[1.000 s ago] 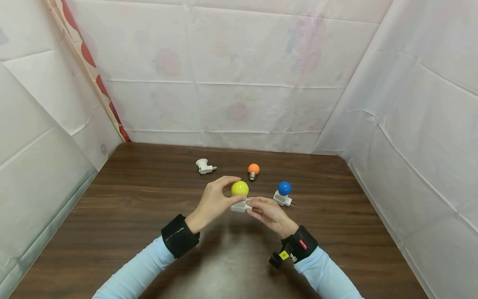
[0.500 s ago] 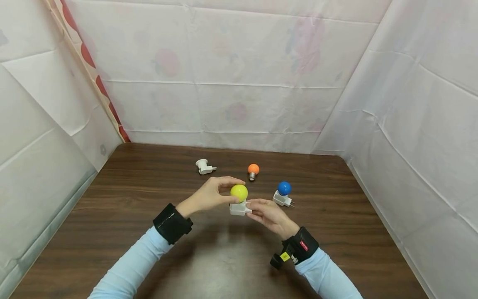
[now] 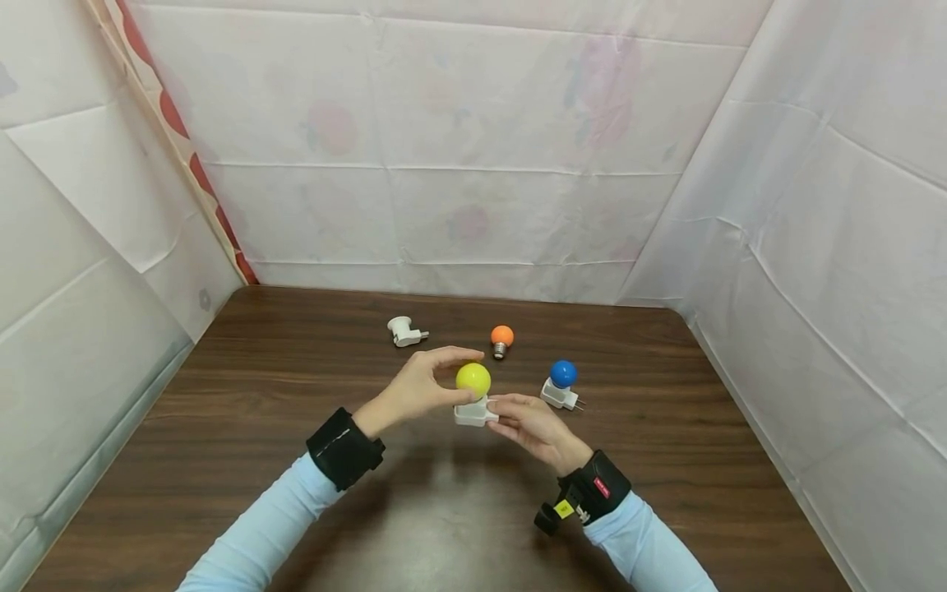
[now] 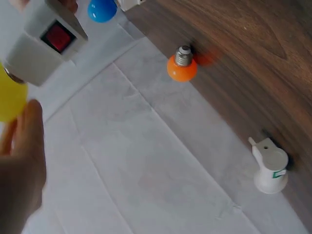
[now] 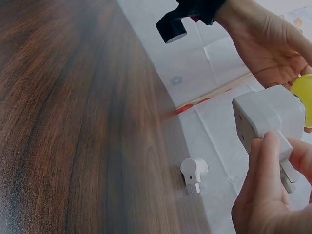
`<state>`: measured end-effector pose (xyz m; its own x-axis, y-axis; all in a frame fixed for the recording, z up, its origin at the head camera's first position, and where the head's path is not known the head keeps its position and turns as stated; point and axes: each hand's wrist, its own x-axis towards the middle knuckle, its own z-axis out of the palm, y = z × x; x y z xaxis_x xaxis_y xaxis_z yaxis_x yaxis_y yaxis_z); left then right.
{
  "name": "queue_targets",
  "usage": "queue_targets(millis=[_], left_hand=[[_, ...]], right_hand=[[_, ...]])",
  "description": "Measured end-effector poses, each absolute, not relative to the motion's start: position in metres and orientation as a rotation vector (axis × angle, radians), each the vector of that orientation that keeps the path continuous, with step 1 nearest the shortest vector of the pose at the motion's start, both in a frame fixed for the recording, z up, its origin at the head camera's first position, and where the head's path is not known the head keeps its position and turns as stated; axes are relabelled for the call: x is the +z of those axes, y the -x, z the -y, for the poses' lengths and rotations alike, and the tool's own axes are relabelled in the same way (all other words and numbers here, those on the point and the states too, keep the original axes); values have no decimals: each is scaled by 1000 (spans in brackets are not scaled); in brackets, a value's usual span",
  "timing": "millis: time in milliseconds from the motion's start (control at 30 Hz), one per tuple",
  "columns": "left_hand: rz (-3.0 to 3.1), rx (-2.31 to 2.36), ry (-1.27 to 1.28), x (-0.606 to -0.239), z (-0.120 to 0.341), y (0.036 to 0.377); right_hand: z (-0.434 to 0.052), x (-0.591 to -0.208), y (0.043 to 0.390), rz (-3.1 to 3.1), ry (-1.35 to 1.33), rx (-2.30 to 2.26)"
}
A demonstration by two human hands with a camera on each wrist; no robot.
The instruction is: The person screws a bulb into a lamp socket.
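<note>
Fingers of the left hand curl round the yellow bulb, while the right hand pinches the white plug-in socket directly beneath it, above the wooden table. Beyond the fingertips lie an orange bulb, a blue bulb in its socket and an empty white socket.

Left wrist view: the thumb rests against the yellow bulb; the socket's red switch faces the camera.

Right wrist view: thumb and fingers grip the socket by its prong end.
</note>
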<state>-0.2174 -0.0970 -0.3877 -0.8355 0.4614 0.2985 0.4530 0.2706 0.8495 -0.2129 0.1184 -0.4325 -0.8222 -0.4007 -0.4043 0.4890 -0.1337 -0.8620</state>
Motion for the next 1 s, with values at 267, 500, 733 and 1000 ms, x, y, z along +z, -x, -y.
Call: queue_targets(millis=[267, 500, 733, 1000], left_hand=[[-2775, 1665, -692, -387, 86, 204], [-2743, 1694, -762, -389, 85, 203], [-2652, 1669, -917, -390, 87, 205], [-2552, 1626, -983, -388, 89, 205]], right_hand=[[-119, -431, 213, -1533, -96, -2027], [-119, -432, 213, -1528, -86, -2026], [-120, -434, 213, -1553, -96, -2009], [-119, -435, 213, -1551, -112, -1997]])
